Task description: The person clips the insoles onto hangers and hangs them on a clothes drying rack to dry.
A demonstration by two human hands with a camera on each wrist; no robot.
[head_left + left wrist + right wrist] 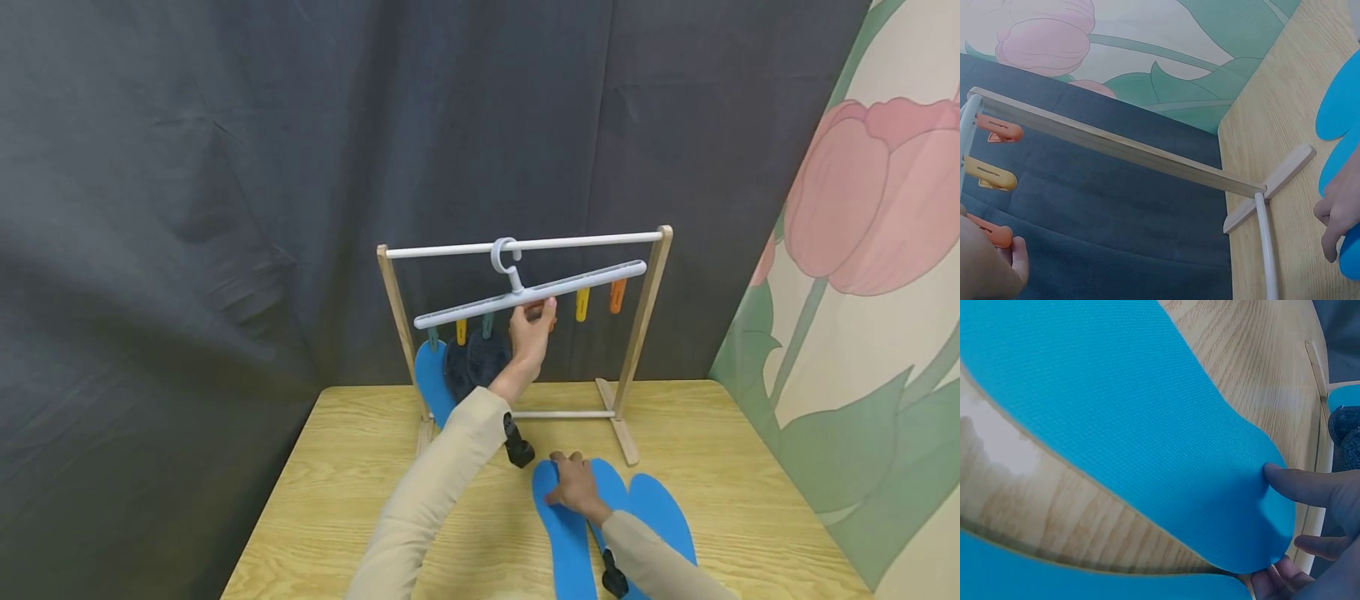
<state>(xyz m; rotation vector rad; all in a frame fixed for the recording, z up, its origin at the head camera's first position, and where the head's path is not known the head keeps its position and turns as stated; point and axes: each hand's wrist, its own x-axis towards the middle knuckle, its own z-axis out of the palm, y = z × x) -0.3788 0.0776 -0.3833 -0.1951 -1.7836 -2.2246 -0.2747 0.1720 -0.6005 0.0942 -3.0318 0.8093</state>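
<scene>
A pale grey hanger (465,312) hooks over the rack's white top bar and slants, its right end higher. Under its middle, my left hand (529,337) pinches an orange clip (996,234) between thumb and fingers. Down on the table, my right hand (576,485) grips one end of the leftmost blue insole (1116,425). Its thumb (1285,478) lies on top, with other fingertips under the edge. Two more blue insoles (663,512) lie to the right. From the hanger's left half hang a blue insole (431,375) and two dark fuzzy insoles (489,358), held by clips.
The rack has wooden side posts (645,325) and feet (622,437) on the wood-grain table (337,500). A yellow clip (582,305) and an orange clip (617,297) hang bare on the hanger's right half. Behind is a dark curtain (262,208); a tulip-painted wall (847,333) borders the right.
</scene>
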